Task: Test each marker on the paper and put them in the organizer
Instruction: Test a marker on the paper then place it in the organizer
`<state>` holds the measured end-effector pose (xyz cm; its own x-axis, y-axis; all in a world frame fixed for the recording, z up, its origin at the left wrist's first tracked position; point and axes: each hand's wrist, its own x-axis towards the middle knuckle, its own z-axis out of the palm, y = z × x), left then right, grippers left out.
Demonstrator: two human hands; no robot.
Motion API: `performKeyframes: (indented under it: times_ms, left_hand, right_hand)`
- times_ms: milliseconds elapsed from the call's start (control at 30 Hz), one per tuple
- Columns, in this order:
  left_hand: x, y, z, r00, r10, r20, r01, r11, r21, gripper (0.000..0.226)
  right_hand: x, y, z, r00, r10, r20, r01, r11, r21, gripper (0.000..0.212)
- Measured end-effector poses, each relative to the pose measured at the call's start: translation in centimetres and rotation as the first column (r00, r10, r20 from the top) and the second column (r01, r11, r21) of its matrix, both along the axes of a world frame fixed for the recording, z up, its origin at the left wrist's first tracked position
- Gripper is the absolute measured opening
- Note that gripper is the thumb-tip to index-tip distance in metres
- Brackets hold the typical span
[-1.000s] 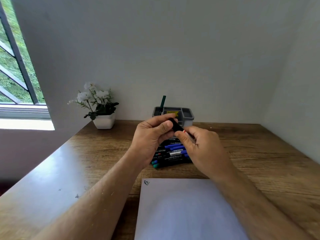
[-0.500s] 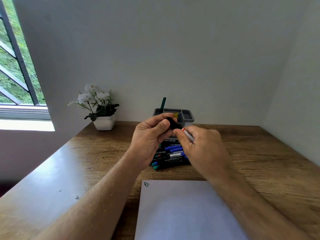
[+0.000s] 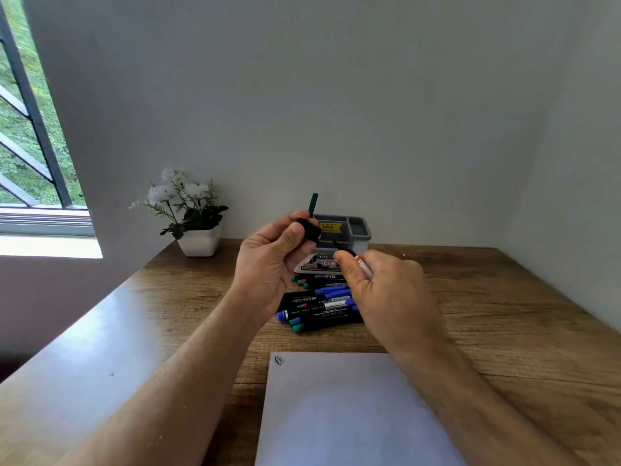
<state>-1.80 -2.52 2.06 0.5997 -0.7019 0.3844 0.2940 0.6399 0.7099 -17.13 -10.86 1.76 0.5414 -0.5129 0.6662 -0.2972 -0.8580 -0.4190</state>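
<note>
While the left hand (image 3: 268, 260) pinches a black cap (image 3: 309, 228) between thumb and curled fingers, the right hand (image 3: 386, 290) grips the uncapped marker (image 3: 359, 262) itself, so both hands are closed around something. What shows of the marker is a dark tip end poking out past the right thumb, then a red band and a pale grey barrel running back into the palm. Cap and tip are apart, with a clear gap between them, both held up above the table (image 3: 504, 314).

Going left to right on the desk: a white pot of white flowers (image 3: 196, 227) sits by the window (image 3: 30, 146) corner. Then there's the grey organizer (image 3: 356, 232) against the back wall, right behind the hands. It has a yellow sticker inside and one dark green marker (image 3: 313, 203) standing upright in its left compartment. Can't tell what else is in there, since the hands cover part of it. Just in front of it is some small flat package (image 3: 319, 264) with a red-and-white label, too blurry to read.

Below the hands lies the pile of markers (image 3: 319, 306), black and blue barrels with green, teal and blue ends, all lying roughly sideways and touching each other. Nearest the camera is the white paper (image 3: 353, 415), with one small green scribble (image 3: 279, 360) in its top left corner.
</note>
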Motion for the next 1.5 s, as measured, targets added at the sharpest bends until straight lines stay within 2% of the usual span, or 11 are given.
performKeyframes:
  times_ms: [167,300,400,500,567,667,767,833,1100,1333,1500]
  left_hand:
    - [0.2,-0.6,-1.0,0.999,0.031,-0.02,-0.031,0.999,0.014,0.019]
    - [0.7,-0.9,-1.3,0.994,0.089,-0.062,-0.089,0.996,0.008,0.016]
    - [1.1,-0.8,-1.5,0.989,0.135,-0.067,-0.133,0.991,0.026,0.02]
    - [1.0,-0.7,-1.6,0.988,0.15,-0.038,-0.148,0.988,0.048,0.023]
    - [0.9,-0.7,-1.7,0.988,0.153,-0.023,-0.151,0.986,0.071,0.019]
    - [0.8,-0.7,-2.0,0.987,0.161,-0.027,-0.158,0.982,0.104,0.014]
    - [0.8,-0.8,-2.1,0.983,0.182,-0.023,-0.178,0.977,0.114,0.014]
    - [0.9,-0.8,-2.0,0.98,0.195,-0.032,-0.19,0.975,0.116,0.014]
    - [1.2,-1.0,-2.0,0.975,0.217,-0.04,-0.212,0.972,0.101,0.014]
    - [1.1,-1.2,-2.2,0.976,0.216,-0.018,-0.213,0.97,0.116,0.013]
    - [1.0,-1.3,-2.2,0.977,0.214,0.008,-0.213,0.967,0.139,0.013]
  right_hand:
    - [0.3,-0.1,-0.1,0.97,0.128,0.207,-0.185,0.94,0.285,0.032]
    - [0.2,1.1,0.8,0.837,0.308,0.453,-0.533,0.647,0.545,0.023]
    - [-0.4,1.7,1.7,0.772,0.351,0.529,-0.626,0.563,0.54,0.019]
    - [-0.8,2.0,2.6,0.702,0.367,0.61,-0.712,0.375,0.594,0.025]
    - [-0.8,2.3,3.0,0.711,0.388,0.586,-0.701,0.324,0.636,0.022]
    - [-0.9,2.9,3.3,0.775,0.44,0.454,-0.625,0.422,0.657,0.004]
    - [-0.8,3.4,2.1,0.88,0.305,0.365,-0.475,0.527,0.705,0.033]
    - [-0.7,4.0,0.7,0.915,0.212,0.344,-0.404,0.496,0.769,0.038]
    - [0.4,3.9,-0.4,0.9,0.307,0.308,-0.425,0.463,0.778,0.016]
    - [-0.2,4.7,-2.2,0.869,0.45,0.205,-0.457,0.574,0.679,0.002]
    - [0.4,4.2,-2.9,0.908,0.415,0.054,-0.357,0.702,0.616,0.016]
